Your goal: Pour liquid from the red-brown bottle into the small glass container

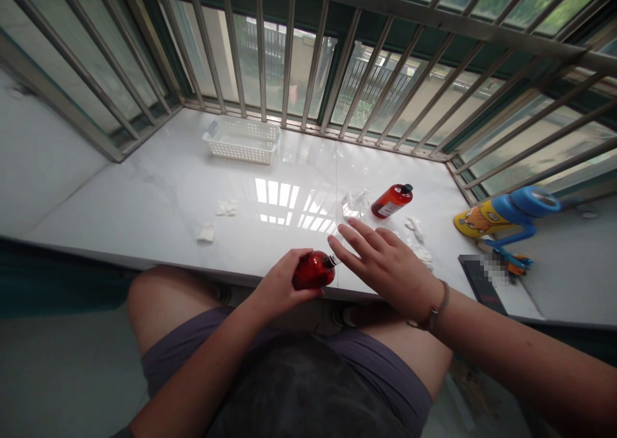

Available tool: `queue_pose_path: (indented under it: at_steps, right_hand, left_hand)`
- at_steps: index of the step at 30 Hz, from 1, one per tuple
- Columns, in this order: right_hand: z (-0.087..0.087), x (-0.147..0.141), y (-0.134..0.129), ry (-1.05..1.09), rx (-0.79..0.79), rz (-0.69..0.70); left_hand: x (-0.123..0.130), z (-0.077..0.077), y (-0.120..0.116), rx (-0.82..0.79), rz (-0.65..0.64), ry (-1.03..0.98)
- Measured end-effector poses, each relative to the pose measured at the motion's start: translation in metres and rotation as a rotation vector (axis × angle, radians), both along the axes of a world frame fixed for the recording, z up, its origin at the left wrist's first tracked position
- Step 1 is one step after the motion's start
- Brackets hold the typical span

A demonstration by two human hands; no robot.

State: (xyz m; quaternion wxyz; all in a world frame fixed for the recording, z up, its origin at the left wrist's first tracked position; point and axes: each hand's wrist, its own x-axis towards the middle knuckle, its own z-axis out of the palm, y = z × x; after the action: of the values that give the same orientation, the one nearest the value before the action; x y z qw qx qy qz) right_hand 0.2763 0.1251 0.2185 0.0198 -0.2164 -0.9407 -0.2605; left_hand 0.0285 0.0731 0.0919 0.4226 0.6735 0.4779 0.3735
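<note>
At the counter's front edge, my left hand (284,277) is wrapped round a red see-through bottle (315,271), which is tilted with its neck toward the right. The neck shows a dark band and a pale, shiny end; I cannot tell whether a cap is on it. My right hand (385,261) is open, its fingers stretched out just right of the neck, and nothing shows in it. Beyond the fingers stands a small clear container (355,204). Beside it is a second red bottle (391,202) with a black cap and a pale label.
Crumpled white tissues (226,208) lie at the left, and more tissues (414,228) lie by my right hand. A white basket (241,141) stands near the window bars. On the right are a yellow and blue water bottle (501,213) and a dark flat phone-like object (477,287).
</note>
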Motion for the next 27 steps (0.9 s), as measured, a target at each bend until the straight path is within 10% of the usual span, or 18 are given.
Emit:
queue_pose_path:
  at_steps: [27]
  right_hand:
    - [0.0047, -0.0022, 0.0024, -0.020, 0.017, 0.048]
  left_hand:
    - [-0.0006, -0.0063, 0.0013, -0.009, 0.006, -0.036]
